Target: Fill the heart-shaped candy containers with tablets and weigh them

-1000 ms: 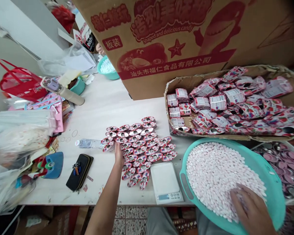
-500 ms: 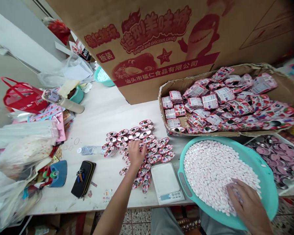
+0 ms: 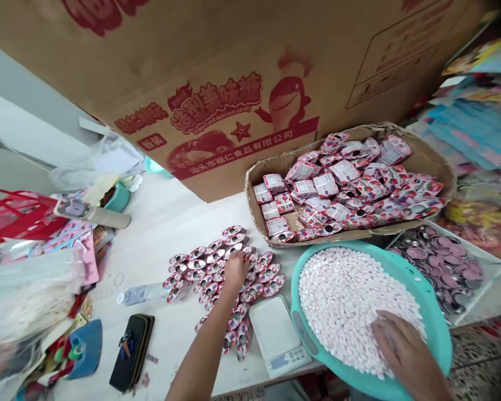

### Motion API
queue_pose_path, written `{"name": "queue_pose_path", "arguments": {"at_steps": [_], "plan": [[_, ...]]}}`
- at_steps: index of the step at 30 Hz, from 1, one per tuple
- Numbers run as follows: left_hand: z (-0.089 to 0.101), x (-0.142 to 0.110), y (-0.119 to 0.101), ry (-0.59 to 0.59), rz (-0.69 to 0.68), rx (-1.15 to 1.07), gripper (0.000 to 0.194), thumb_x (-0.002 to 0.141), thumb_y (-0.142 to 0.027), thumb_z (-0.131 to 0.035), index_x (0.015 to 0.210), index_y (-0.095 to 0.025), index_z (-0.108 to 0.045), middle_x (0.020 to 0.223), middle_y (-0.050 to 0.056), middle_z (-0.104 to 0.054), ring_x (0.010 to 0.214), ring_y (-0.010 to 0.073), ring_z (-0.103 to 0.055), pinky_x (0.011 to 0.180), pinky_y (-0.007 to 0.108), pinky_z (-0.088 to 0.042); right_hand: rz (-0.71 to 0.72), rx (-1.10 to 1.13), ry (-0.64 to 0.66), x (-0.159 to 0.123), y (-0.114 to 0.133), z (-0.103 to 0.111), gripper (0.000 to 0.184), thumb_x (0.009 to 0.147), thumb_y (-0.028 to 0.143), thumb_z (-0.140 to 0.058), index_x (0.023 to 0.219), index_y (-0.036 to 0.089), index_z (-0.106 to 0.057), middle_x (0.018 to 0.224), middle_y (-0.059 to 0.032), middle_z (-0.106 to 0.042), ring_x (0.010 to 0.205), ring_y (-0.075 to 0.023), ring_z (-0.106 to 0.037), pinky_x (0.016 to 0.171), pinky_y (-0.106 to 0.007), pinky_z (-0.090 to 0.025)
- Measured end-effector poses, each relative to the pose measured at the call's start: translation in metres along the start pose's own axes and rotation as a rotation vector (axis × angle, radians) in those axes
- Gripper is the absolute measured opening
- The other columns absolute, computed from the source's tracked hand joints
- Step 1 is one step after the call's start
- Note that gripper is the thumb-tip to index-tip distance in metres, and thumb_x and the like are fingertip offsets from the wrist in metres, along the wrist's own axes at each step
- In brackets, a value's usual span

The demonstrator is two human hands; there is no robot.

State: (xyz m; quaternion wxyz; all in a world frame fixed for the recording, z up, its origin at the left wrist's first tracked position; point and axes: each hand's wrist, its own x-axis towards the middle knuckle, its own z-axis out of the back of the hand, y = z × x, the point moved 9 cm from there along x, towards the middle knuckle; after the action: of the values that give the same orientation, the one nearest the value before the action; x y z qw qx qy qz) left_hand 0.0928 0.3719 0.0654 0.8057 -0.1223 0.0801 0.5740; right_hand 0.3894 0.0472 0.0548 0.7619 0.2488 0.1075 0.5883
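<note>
A left hand [image 3: 236,269] by the candy packs [image 3: 196,265], a right hand [image 3: 401,348] in the candies [image 3: 342,312]

The candy packs are oval, red and pink, and stand close together on the white surface [image 3: 158,214]. The left hand bends down over the middle of them. Its fingertips are hidden, so I cannot tell if its fingers are clamped on a pack. The right hand is in the big teal tub [image 3: 441,328], down on small white and pale pink candies. Its fingers are curled, but I cannot tell if they hold any. A flat white scale [image 3: 271,326] sits between the packs and the tub. Behind the tub, a low cardboard box [image 3: 436,159] has more packs piled in it. A clear bottle [image 3: 144,294] lies left of the oval packs.
</note>
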Motion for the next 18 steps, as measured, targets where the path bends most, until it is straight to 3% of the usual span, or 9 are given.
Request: {"name": "queue_pose_path", "arguments": {"at_steps": [10,15,18], "plan": [[0.002,0.009,-0.010,-0.015,0.015,-0.044,0.020,0.081,-0.026,-0.054,0.096,-0.018,-0.063,0.097,0.008,-0.064,0.091,0.0203,-0.058,0.080,0.029,-0.043,0.002,0.004,0.000,0.000,0.001,-0.001,0.023,0.085,0.037,-0.048,0.096,0.019,-0.058,0.103,-0.0107,-0.060,0.101,-0.0241,-0.055,0.091,-0.040,-0.043],[0.031,-0.008,-0.038,-0.228,-0.112,-0.003,0.038,0.080,-0.031,-0.054,0.114,-0.015,-0.053,0.113,0.013,-0.055,0.109,0.0264,-0.048,0.093,0.038,-0.038,0.010,0.008,-0.004,0.002,0.004,0.001,0.023,0.085,0.036,-0.047,0.095,0.018,-0.058,0.101,-0.0107,-0.061,0.099,-0.0237,-0.056,0.090,-0.040,-0.044],[0.032,-0.013,-0.063,-0.281,-0.113,-0.025,0.044,0.082,-0.043,-0.049,0.116,-0.015,-0.051,0.116,0.013,-0.054,0.113,0.0274,-0.044,0.098,0.041,-0.034,0.039,-0.001,-0.024,0.003,0.006,0.003,0.023,0.086,0.035,-0.046,0.093,0.018,-0.059,0.099,-0.0107,-0.061,0.097,-0.0239,-0.056,0.089,-0.040,-0.044]]}}
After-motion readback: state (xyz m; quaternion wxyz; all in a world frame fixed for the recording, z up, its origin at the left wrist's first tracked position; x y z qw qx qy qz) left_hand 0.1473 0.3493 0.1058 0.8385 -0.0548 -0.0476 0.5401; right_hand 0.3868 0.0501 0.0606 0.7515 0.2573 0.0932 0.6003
